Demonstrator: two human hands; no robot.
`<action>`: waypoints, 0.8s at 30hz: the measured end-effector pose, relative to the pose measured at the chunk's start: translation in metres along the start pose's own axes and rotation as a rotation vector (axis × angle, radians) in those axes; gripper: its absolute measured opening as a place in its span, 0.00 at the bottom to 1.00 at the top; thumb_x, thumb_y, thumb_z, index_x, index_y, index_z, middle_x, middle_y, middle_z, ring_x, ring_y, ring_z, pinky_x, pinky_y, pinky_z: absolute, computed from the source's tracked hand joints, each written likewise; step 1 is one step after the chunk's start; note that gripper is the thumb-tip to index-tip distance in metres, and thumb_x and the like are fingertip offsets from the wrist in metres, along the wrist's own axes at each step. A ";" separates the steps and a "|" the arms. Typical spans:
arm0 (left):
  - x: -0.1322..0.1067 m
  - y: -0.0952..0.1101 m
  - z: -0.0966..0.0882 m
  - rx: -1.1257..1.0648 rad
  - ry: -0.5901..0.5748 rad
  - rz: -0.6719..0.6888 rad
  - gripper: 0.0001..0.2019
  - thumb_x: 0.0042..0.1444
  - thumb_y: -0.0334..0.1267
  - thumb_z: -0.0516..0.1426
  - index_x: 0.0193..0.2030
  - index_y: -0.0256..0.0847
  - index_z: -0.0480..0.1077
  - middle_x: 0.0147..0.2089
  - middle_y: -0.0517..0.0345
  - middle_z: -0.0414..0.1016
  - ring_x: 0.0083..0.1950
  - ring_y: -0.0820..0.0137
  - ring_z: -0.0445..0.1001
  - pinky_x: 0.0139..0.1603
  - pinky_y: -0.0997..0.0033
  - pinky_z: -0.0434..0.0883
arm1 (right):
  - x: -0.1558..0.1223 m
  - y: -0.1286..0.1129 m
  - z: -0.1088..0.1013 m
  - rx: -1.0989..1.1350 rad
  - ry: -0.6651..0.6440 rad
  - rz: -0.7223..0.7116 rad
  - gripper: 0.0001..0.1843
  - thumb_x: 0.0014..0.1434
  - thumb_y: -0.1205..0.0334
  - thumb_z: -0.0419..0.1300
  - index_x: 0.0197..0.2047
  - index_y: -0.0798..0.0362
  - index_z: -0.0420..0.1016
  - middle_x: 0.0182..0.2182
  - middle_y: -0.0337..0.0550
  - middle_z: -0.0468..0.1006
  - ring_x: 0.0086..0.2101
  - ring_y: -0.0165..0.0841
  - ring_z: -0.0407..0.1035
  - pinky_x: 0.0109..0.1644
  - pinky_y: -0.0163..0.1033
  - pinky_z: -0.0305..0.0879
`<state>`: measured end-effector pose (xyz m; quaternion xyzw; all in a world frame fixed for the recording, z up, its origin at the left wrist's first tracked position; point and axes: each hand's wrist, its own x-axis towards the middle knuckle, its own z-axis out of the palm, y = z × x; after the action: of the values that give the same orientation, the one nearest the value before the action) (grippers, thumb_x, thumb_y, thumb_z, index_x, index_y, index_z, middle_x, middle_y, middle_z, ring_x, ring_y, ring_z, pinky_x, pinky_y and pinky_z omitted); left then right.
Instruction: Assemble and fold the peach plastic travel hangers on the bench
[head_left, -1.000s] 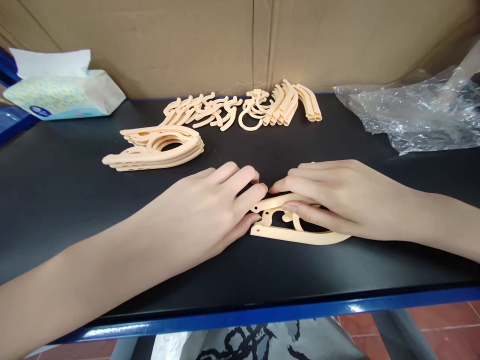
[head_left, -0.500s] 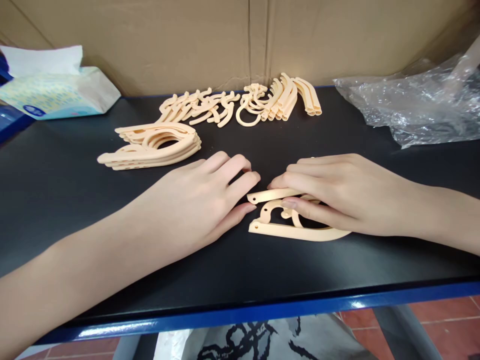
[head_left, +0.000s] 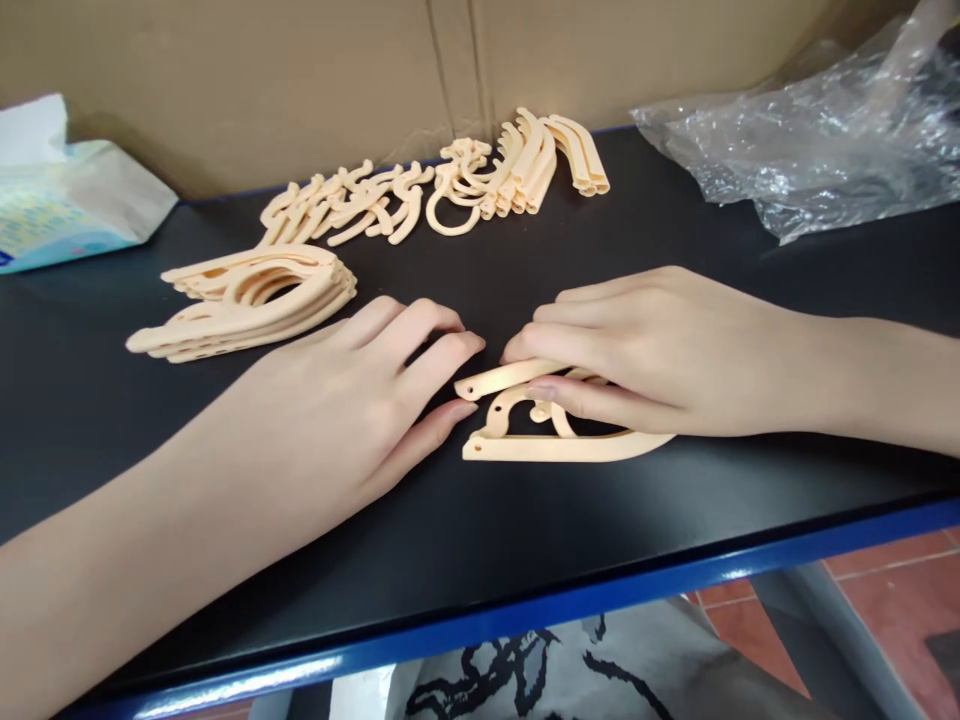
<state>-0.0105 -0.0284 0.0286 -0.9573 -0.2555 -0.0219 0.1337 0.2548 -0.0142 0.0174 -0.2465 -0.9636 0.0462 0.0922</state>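
Note:
My right hand (head_left: 622,350) grips a beige plastic folding hanger (head_left: 555,448) lying on the black table, its thumb and fingers on the upper arm. That arm is angled away from the lower one, and both left ends show small holes. A curved middle part lies between the arms, partly hidden by my hand. My left hand (head_left: 397,380) is beside the hanger's left end, thumb and fingers apart around the arm's tip; whether they touch it I cannot tell. Left of that hand sits a stack of folded hangers (head_left: 259,300).
Along the back lie loose hanger hooks (head_left: 352,205) and hanger arms (head_left: 532,170). A tissue pack (head_left: 82,205) stands at the left, and a clear plastic bag (head_left: 795,150) lies at the back right. Cardboard (head_left: 262,80) rises behind the table, whose front has a blue edge (head_left: 525,605).
The whole view has shifted and tilted, so things sit further left in it. My hands keep nearly the same pose on and beside the hanger.

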 end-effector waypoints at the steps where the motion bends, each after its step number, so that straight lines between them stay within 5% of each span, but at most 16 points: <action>1: 0.000 -0.001 0.000 -0.017 0.009 -0.012 0.22 0.77 0.41 0.41 0.61 0.35 0.72 0.56 0.41 0.76 0.49 0.49 0.76 0.49 0.49 0.74 | 0.000 0.000 0.000 -0.012 0.000 0.012 0.21 0.78 0.55 0.45 0.48 0.54 0.76 0.34 0.44 0.75 0.30 0.33 0.65 0.34 0.41 0.53; 24: 0.002 0.001 -0.001 -0.057 0.055 0.000 0.19 0.77 0.36 0.42 0.57 0.38 0.73 0.54 0.49 0.78 0.47 0.58 0.78 0.46 0.58 0.73 | 0.003 -0.005 -0.001 0.034 0.048 0.042 0.18 0.79 0.58 0.48 0.46 0.55 0.76 0.33 0.40 0.76 0.30 0.31 0.66 0.33 0.36 0.53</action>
<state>-0.0084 -0.0281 0.0293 -0.9597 -0.2509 -0.0555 0.1134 0.2501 -0.0171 0.0191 -0.2659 -0.9549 0.0584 0.1186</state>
